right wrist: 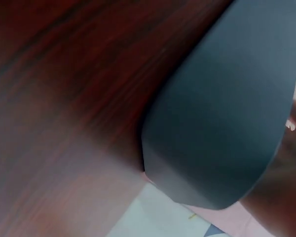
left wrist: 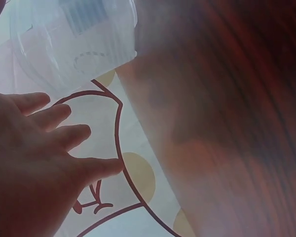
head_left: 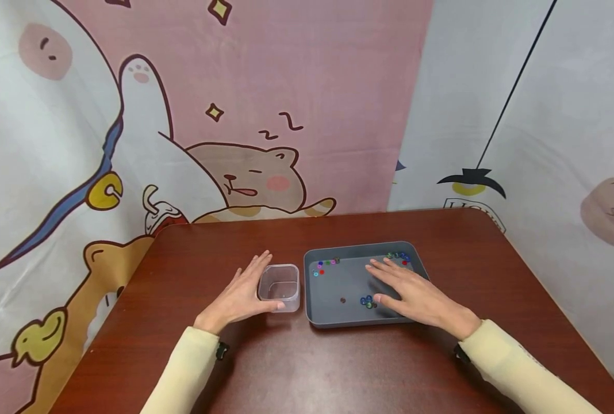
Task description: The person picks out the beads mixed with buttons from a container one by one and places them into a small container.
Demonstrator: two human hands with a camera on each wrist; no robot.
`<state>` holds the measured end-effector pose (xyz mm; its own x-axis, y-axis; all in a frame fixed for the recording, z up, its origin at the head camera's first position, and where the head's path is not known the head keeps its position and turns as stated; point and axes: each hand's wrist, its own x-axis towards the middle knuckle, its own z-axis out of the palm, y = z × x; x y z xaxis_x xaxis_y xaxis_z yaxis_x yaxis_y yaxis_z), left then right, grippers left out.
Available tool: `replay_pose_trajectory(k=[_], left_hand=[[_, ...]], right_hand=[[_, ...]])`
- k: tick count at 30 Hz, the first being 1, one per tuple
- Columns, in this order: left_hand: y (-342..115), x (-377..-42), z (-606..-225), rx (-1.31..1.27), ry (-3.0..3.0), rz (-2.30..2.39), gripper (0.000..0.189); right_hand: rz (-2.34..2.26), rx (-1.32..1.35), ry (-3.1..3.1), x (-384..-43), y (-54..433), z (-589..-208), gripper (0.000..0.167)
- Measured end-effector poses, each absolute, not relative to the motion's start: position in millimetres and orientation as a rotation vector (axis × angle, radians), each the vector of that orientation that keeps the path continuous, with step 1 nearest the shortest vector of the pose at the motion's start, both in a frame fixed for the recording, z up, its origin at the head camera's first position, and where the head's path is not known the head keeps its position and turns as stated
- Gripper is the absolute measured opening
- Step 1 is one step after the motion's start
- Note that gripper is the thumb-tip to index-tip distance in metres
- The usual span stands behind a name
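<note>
A clear square plastic container (head_left: 289, 287) stands on the table, left of a shallow grey tray (head_left: 327, 312). My left hand (head_left: 238, 296) is at the container's left side, its fingers straight and its thumb stretched along the front. In the left wrist view the spread fingers appear next to the container (left wrist: 84, 39); whether they touch it I cannot tell. Over the right part of the tray hovers my right hand (head_left: 415, 294), fingers extended, holding nothing. Small colored rings (head_left: 321, 266) lie in the tray's back left. Glossy blue and green marble-like pieces (head_left: 367, 302) cluster near the right thumb.
More small blue, green and red pieces (head_left: 402, 256) sit in the tray's back right corner. One small brown piece (head_left: 342, 300) lies alone near the front. The brown wooden table (head_left: 307, 368) meets a cartoon-printed curtain (head_left: 307, 86) behind.
</note>
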<state>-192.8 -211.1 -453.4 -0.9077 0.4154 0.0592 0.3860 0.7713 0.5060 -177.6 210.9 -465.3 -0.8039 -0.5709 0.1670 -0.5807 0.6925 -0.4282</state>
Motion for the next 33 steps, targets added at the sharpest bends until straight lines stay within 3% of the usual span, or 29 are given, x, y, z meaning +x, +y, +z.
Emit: replay_pose_trajectory(k=[16, 33], left_hand=[[-209, -197, -455, 0.668, 2.893, 0.783, 0.107], [-208, -196, -459, 0.575, 2.851, 0.866, 0.106]], right_hand=[[0.728, 1.190, -2.931, -190, 203, -471, 0.047], [0.660, 1.203, -2.910, -193, 193, -477, 0.024]])
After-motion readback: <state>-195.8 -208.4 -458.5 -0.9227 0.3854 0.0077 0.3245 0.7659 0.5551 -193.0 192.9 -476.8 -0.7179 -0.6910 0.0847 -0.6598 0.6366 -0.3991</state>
